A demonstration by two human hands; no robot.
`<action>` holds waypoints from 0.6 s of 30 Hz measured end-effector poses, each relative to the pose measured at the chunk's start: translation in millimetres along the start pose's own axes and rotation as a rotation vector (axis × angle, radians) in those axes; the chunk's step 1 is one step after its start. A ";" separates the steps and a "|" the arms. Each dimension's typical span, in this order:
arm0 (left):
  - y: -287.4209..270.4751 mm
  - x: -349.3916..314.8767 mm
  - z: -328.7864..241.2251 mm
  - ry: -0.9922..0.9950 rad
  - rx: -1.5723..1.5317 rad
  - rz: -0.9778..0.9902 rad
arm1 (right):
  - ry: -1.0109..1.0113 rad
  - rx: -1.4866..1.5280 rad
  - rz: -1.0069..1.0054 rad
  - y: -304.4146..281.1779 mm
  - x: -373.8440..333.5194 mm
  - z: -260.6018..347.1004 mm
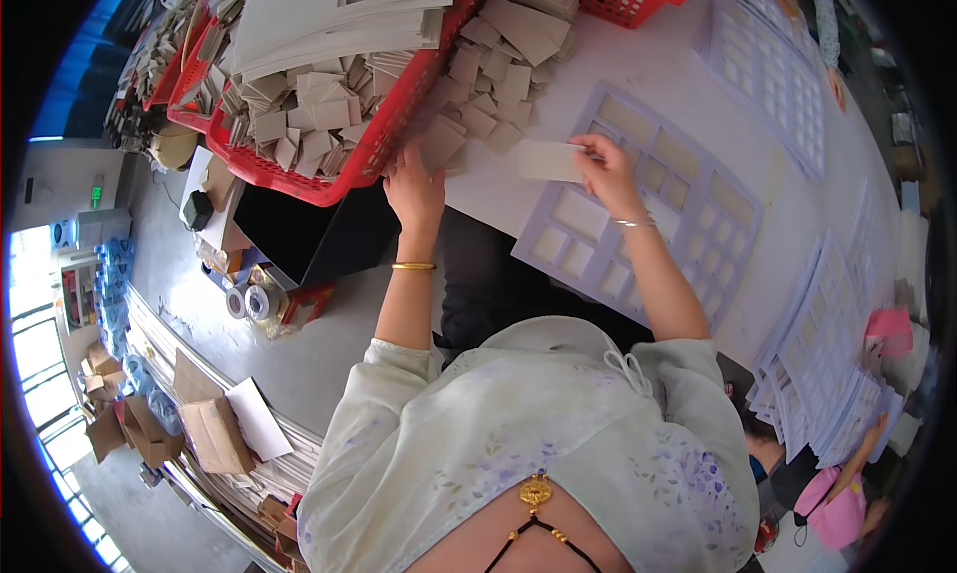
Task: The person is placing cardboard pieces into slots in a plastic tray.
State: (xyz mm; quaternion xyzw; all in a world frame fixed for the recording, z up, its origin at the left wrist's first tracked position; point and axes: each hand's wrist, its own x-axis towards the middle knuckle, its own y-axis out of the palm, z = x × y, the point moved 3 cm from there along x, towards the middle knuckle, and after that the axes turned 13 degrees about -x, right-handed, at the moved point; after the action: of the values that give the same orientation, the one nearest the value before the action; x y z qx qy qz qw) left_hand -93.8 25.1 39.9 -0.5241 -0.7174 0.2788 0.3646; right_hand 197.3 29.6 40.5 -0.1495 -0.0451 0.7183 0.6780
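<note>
Between the thumb and fingers of my right hand (606, 174) is a pale rectangular card (551, 161), held over the left side of a lavender frame panel (688, 179). The panel lies flat on the table and has several rectangular windows of different sizes, many with pale backing in them. My left hand (415, 189) is beside the rim of a red plastic basket (344, 186), its fingers closed around a few grey cards (441, 141); they are slightly blurred. Loose grey cards (510, 80) lie heaped on the table just beyond.
Large board sheets (329, 25) rest on the basket's cards. Another red basket (623, 0) stands at the far edge. Stacked frame panels (822, 344) lie on the right, more panels (768, 75) at the far right. Another person's hand (835, 90) is near those. Tape rolls (257, 301) sit left below.
</note>
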 end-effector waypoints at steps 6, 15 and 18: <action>6.1 1.6 1.8 0.057 -0.024 -0.021 | 0.094 0.100 -0.303 -78.5 -74.1 -21.5; 7.4 -28.7 -92.7 0.594 -0.488 0.439 | 0.178 0.141 -0.563 -127.0 -139.0 -45.5; 24.5 -44.6 -110.1 0.748 -0.437 0.636 | 0.164 0.073 -0.486 -106.9 -141.1 -40.6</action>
State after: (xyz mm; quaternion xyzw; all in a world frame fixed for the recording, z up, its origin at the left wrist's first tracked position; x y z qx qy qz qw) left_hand 17.6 -8.3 74.2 -0.8428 -0.3856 0.0138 0.3752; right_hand 316.3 -107.1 52.2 -0.1674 0.0015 0.5208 0.8371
